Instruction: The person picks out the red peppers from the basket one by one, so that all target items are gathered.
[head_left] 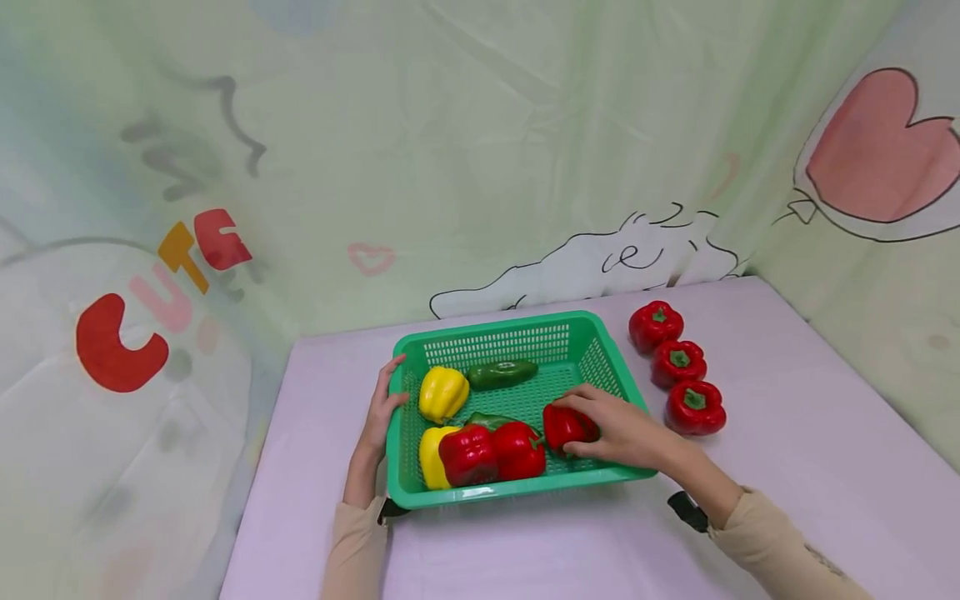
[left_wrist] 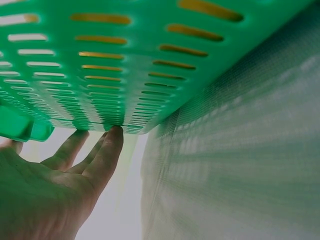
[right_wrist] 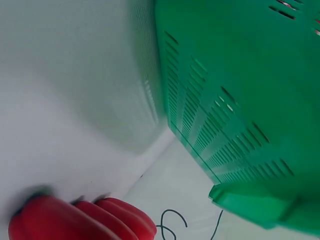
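A green plastic basket (head_left: 517, 492) with slotted walls stands on the table. My left hand (head_left: 377, 417) holds its left rim; in the left wrist view its fingers (left_wrist: 102, 155) reach up against the outer wall. Inside the basket, my right hand (head_left: 618, 429) grips a red bell pepper (head_left: 564, 425) at the right front. Left of it lie two more red bell peppers (head_left: 468, 455). A yellow bell pepper (head_left: 433, 458) is partly hidden behind them, and another yellow bell pepper (head_left: 443, 393) sits farther back. The right wrist view does not show the right hand.
Three red bell peppers (head_left: 678, 362) stand in a row on the table, right of the basket. A long dark green vegetable (head_left: 501, 374) lies at the basket's back; another green one (head_left: 491, 420) is mostly covered. A printed curtain (head_left: 480, 167) hangs behind the lilac tabletop (head_left: 795, 417).
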